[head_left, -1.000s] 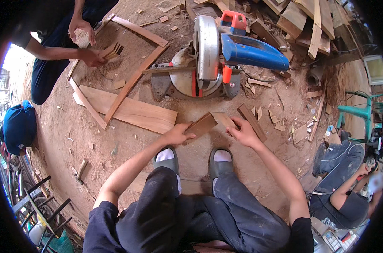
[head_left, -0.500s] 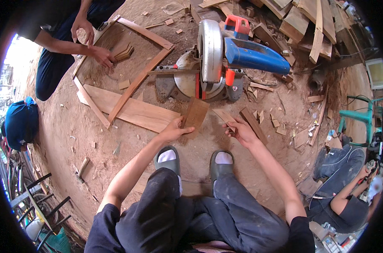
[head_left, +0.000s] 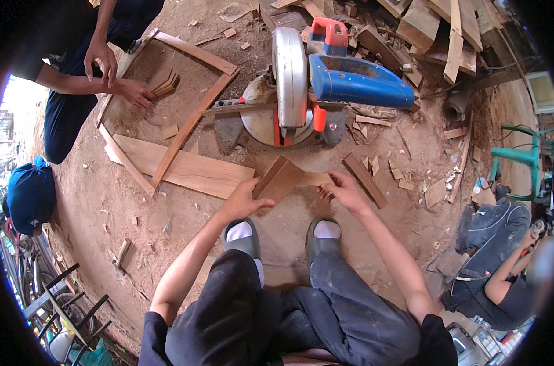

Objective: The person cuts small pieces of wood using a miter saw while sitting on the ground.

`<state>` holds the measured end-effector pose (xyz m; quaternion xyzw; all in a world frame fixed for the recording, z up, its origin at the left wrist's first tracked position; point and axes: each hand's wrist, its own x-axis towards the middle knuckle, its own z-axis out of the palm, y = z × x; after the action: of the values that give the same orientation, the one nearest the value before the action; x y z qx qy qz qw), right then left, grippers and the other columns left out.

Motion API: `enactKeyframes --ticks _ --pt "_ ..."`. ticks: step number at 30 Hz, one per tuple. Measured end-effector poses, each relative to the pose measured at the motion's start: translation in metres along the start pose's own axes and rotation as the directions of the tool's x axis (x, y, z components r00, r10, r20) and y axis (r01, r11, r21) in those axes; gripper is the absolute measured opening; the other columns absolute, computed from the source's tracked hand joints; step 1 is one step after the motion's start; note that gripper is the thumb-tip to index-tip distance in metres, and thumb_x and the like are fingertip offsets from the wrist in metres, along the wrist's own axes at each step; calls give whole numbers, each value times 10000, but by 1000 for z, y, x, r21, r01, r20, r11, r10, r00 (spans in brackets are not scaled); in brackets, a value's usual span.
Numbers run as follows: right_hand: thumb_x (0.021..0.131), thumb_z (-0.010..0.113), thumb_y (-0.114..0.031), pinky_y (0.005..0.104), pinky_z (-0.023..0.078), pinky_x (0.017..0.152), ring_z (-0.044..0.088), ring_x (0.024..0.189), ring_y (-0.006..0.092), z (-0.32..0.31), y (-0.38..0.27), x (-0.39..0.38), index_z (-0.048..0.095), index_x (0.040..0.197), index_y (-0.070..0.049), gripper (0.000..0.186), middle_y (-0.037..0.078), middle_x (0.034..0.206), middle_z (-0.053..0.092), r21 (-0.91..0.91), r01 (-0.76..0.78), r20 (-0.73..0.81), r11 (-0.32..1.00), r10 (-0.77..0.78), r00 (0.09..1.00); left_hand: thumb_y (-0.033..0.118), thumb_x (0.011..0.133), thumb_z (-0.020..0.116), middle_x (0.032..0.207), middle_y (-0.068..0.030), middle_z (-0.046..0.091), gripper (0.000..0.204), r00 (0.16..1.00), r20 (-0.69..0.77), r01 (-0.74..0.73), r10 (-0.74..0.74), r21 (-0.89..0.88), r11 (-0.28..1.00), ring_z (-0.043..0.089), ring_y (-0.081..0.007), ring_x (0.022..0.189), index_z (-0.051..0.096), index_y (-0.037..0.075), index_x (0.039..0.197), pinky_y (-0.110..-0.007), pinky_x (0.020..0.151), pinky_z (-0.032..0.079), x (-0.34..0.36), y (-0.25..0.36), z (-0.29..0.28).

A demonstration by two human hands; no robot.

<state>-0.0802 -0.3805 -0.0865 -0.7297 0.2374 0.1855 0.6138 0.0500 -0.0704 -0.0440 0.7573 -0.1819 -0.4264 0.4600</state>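
Note:
A short, broad piece of brown board (head_left: 284, 183) is tilted in my left hand (head_left: 243, 200), with the thumb near its lower edge. My right hand (head_left: 345, 194) pinches the end of a small, light-coloured strip of wood (head_left: 314, 178). The strip's other end overlaps or meets the board's right edge; I cannot tell whether they touch. Just beyond both hands stands a mitre saw (head_left: 290, 76) with a silver blade guard and blue handle. A darker wooden strip (head_left: 365, 180) lies on the ground right of my right hand.
A rectangular wooden frame (head_left: 193, 129) and a long plank (head_left: 197, 169) lie at left. A co-worker's hand (head_left: 135, 93) touches stacked wood pieces (head_left: 165, 84) inside the frame. A hammer (head_left: 122, 255) lies nearer. Lumber (head_left: 418, 27) is piled far right, a green chair (head_left: 516, 155) below it.
My hands have come closer together. The light strip in my right hand has moved left to the board. The whole view has shifted slightly.

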Motion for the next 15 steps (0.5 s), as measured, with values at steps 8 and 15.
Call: enactKeyframes --ticks 8,15 --pt "954 650 -173 478 551 812 707 955 416 8 -32 20 643 1217 -41 294 217 1033 735 -446 116 -110 887 -184 977 306 849 826 1138 -245 702 623 990 112 -114 90 233 966 682 -398 1060 583 10 1340 -463 900 534 -9 -29 14" --pt "909 749 -126 373 543 791 703 911 249 -39 -26 33 557 1366 -35 504 133 1101 728 -333 220 282 917 -126 951 257 901 735 1216 -232 671 537 965 237 -219 110 502 837 661 -434 1078 548 84 1373 -519 908 541 19 -46 33"
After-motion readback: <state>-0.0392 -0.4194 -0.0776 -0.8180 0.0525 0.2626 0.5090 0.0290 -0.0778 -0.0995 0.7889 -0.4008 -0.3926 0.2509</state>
